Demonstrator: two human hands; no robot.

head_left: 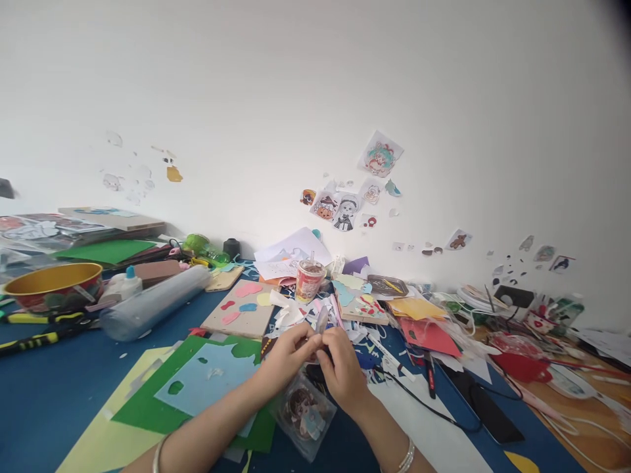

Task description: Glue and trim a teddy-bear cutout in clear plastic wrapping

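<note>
My left hand [292, 351] and my right hand [342, 364] meet above the middle of the table, fingers bent and thumbs close together. Between their fingertips a small translucent piece [322, 320] points upward; its lower part is hidden by the fingers, and its kind is unclear. Just below the hands lies a clear plastic bag [308, 420] with a printed cartoon figure inside. To the left of my left hand, a light blue paper sheet [211, 381] with cut-out holes rests on green paper [140, 404]. Loose paper scraps [288, 312] lie beyond the fingers.
A lidded cup with a straw [309, 281] stands beyond the hands. Boards with coloured cut-outs [241, 309] flank it. At left are a yellow-lined bowl [54, 287] and a clear plastic roll [155, 305]. A black cable [444, 417] and utility knife [430, 378] lie right.
</note>
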